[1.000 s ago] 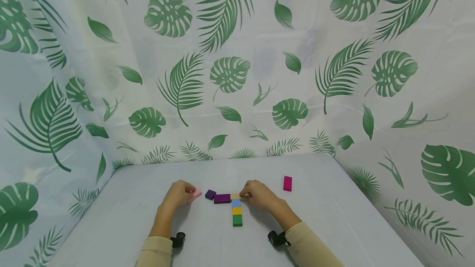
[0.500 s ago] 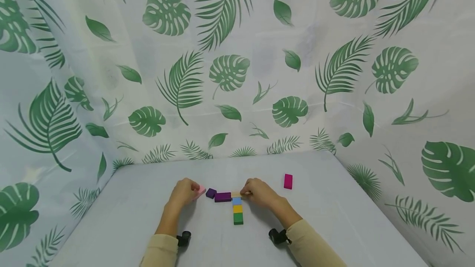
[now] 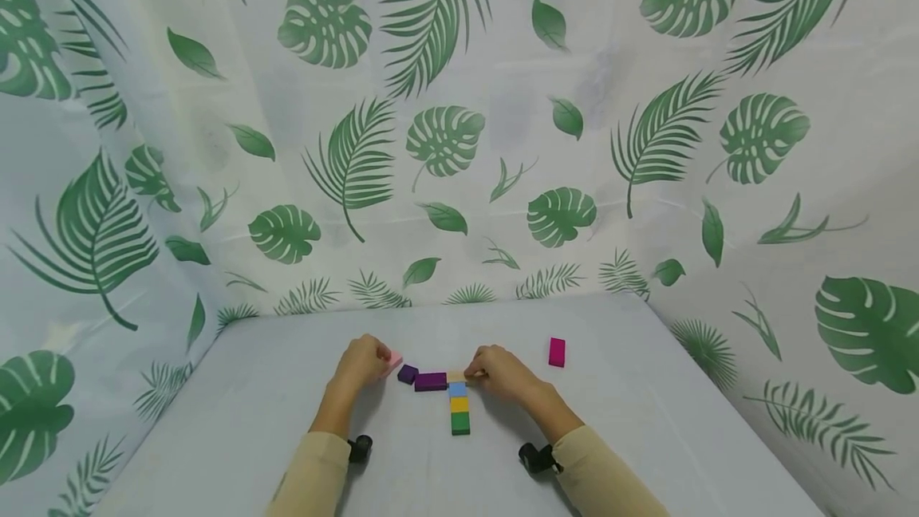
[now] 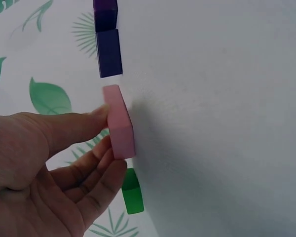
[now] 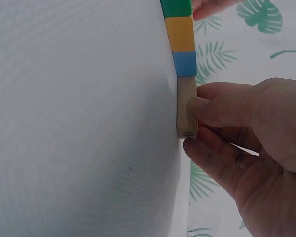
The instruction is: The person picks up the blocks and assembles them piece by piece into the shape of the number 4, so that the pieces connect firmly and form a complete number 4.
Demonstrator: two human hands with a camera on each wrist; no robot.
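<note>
My left hand [image 3: 363, 361] pinches a pink block [image 4: 120, 123] between thumb and fingers. Just beyond its tip, a small gap away, lies a dark indigo block [image 3: 408, 374]. Beside that comes a longer purple block [image 3: 431, 382]. My right hand [image 3: 498, 372] grips a plain wooden block [image 5: 186, 108], thumb on its face and a fingertip at its end. Touching the wooden block is a light blue block [image 3: 458, 389], followed toward me by a yellow block [image 3: 459, 404] and a green block [image 3: 460, 424]. Together the blocks form a bent line.
A magenta block [image 3: 557, 352] lies apart at the back right of the white table [image 3: 215, 421]. In the left wrist view, a green block [image 4: 133, 192] shows past the pink one. A leaf-print cloth [image 3: 488, 142] hangs behind the table and at its sides.
The left hand has moved right and slightly away from me, bringing the pink block closer to the indigo block. The right hand stays at the wooden block.
</note>
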